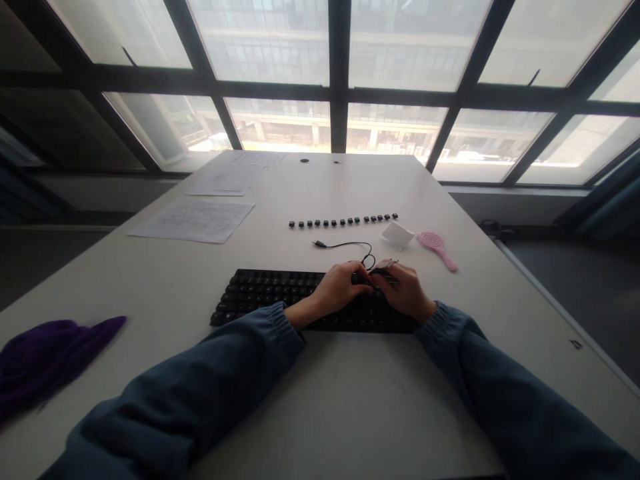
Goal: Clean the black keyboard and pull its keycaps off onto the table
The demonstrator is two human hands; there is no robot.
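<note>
A black keyboard (pixel 270 293) lies on the white table, its right half partly covered by my hands. My left hand (pixel 343 287) is closed over the upper rows, thumb and forefinger pinched together; whatever is between them is too small to make out. Close beside it, my right hand (pixel 403 290) is curled with its fingertips nearly meeting the left ones. A thin, dark, wiry piece shows at its fingers, but its kind is unclear. Behind the keyboard a black cable (pixel 345 245) curves out to its plug. Farther back, several black keycaps (pixel 334 223) stand in a row.
Right of the keycaps are a small clear plastic box (pixel 397 235) and a pink hairbrush (pixel 436 249). Printed sheets (pixel 195 220) lie at the back left. A purple cloth (pixel 55 357) rests at the left edge. Windows rise beyond the table's far edge.
</note>
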